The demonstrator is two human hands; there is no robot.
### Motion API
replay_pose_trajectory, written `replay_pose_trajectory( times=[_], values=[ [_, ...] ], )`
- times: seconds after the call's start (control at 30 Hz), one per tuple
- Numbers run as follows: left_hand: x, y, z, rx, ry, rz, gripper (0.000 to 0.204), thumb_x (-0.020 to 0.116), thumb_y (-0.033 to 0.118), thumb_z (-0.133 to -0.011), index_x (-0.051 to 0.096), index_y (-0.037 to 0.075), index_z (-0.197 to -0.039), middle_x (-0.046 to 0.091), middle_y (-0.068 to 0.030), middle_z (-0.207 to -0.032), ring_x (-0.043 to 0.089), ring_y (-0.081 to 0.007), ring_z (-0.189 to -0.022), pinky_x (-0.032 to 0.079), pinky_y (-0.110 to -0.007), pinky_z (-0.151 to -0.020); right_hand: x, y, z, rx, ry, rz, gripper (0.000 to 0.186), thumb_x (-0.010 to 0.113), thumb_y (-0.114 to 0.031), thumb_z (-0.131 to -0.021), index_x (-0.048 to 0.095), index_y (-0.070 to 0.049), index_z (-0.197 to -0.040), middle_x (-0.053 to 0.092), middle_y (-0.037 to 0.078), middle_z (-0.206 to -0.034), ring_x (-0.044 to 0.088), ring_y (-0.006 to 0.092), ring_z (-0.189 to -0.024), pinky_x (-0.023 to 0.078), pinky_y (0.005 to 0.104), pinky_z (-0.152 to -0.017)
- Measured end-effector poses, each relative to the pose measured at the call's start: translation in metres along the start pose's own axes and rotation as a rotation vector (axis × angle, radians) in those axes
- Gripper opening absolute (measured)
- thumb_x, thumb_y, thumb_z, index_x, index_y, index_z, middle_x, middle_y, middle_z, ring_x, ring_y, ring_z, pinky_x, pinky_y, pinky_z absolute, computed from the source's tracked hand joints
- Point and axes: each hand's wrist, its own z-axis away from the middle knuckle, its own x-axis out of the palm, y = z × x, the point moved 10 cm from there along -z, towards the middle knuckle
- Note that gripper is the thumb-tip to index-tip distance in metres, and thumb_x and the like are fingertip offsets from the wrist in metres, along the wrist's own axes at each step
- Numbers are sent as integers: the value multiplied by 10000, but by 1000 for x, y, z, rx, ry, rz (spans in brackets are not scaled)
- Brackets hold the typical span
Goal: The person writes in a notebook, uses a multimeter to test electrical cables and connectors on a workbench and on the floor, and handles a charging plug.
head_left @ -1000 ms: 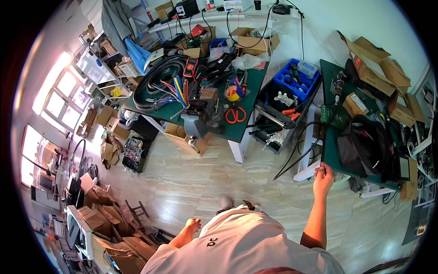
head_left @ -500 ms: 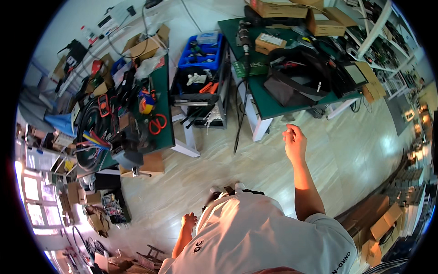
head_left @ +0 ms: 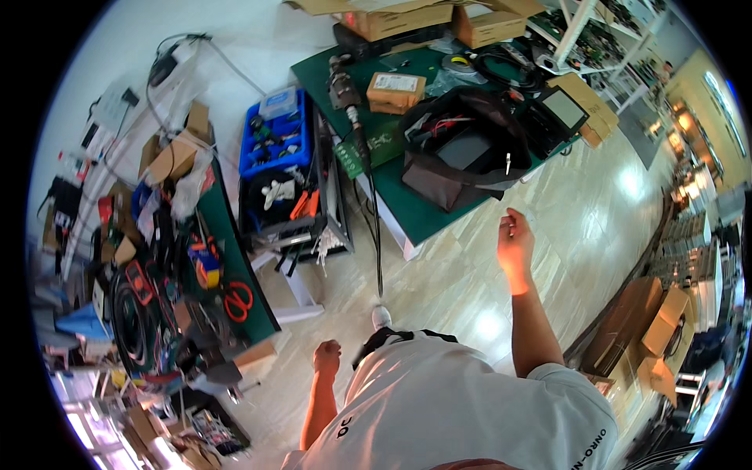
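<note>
My right hand (head_left: 515, 241) is held out over the floor, near the front edge of the right-hand bench. Its fingers are curled in, and nothing shows in them. Closest to it is a black open-topped tool bag (head_left: 458, 184) on the green bench top (head_left: 431, 223), with a red-handled tool and a dark flat panel inside. My left hand (head_left: 327, 356) hangs low beside my body, loosely fisted, with no object visible in it. It touches nothing; the cluttered left bench with red-handled scissors (head_left: 238, 301) lies beyond it.
Between the benches stands a black cart (head_left: 294, 227) carrying a blue divided tray (head_left: 274, 141). A power tool (head_left: 345, 92) lies on the right bench, its cable (head_left: 378, 251) hanging to the floor. A small cardboard box (head_left: 396, 92) sits nearby. Open cartons (head_left: 666, 329) stand at the lower right.
My view has turned and moved nearer the right bench, so the benches appear further left and the bag closer. My left hand has risen slightly; my right hand remains raised, fingers curled.
</note>
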Motion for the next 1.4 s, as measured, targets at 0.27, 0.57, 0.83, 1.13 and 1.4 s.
replay_pose_trajectory(
  times=[0.27, 0.57, 0.83, 1.13, 1.4],
  values=[
    [99, 329, -66, 463, -137, -67, 383, 531, 344, -930, 620, -26, -885, 642, -113, -742, 618, -202, -719, 473, -328, -677, -19, 2, -139, -66, 85, 124, 336, 608, -192, -889, 576, 9, -1156, 624, 170, -1026, 626, 281, -838, 502, 352, -741],
    [214, 470, -96, 200, -63, 36, 666, 489, 574, -917, 614, -57, -745, 611, -101, -620, 593, -195, -605, 461, -338, -606, 74, 40, -305, -257, -368, 352, 590, 631, -508, -825, 592, 19, -1087, 617, 192, -1056, 567, 373, -1035, 471, 442, -827],
    [196, 529, -71, 136, 390, -226, 423, 519, 284, -915, 542, -90, -718, 492, -181, -538, 491, -241, -502, 380, -418, -505, 112, 71, -362, -76, -660, 72, 361, 626, -292, -878, 544, -10, -667, 537, 186, -592, 554, 391, -574, 411, 438, -509],
    [164, 677, -16, 503, 659, -80, 286, 521, 144, -934, 522, -34, -710, 433, 6, -585, 370, -81, -594, 290, -295, -513, 60, -20, -460, -426, -342, -209, 326, 613, -196, -896, 515, 2, -657, 462, 181, -562, 448, 334, -493, 367, 365, -486],
    [182, 848, -26, 1053, 752, -719, 291, 509, 206, -920, 645, -31, -1023, 645, -163, -871, 608, -225, -821, 441, -331, -786, 13, -83, -564, -311, -150, 14, 316, 625, -251, -891, 620, 59, -834, 599, 111, -668, 576, 186, -640, 459, 343, -616]
  ],
)
